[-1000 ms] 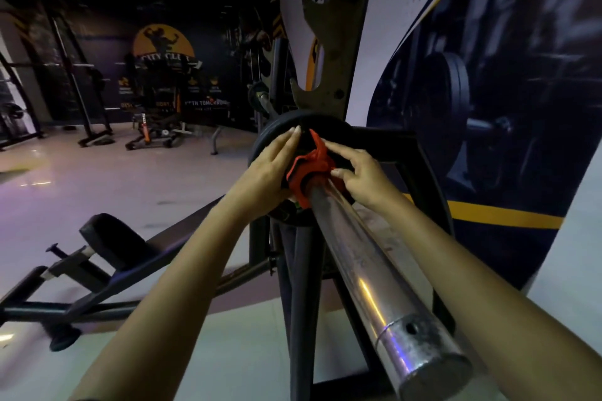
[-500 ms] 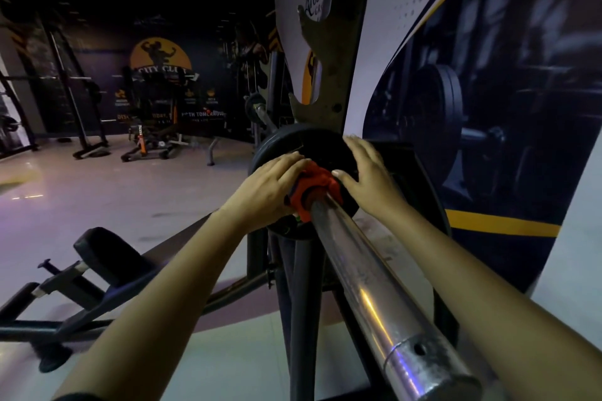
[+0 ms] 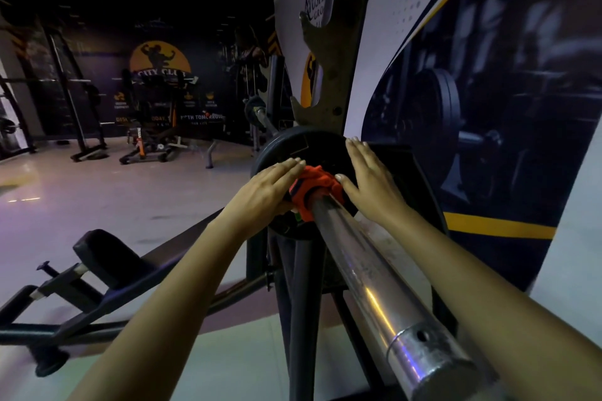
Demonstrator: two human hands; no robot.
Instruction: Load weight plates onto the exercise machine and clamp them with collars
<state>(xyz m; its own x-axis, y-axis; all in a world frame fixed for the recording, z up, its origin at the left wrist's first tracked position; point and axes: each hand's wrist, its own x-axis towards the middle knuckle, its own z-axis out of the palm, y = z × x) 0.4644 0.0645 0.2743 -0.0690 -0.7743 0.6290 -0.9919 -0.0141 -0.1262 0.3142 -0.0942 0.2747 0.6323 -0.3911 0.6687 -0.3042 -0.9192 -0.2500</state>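
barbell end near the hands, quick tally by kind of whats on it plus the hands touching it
Shiny steel barbell sleeve: 1
Round black weight plate on the sleeve: 1 visible
Orange plastic clamp collar against the plate: 1
Bare hands, left hand and right hand, flat on the plate either side of the collar: 2
Total: 5

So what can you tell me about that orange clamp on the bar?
The orange clamp looks like moulded plastic, wrapped as a ring around the shiny metal bar, pressed against the dark weight plate. Its lever looks folded down. The left hand lies over its left side; the right hand rests flat on the plate, thumb tip beside the clamp.
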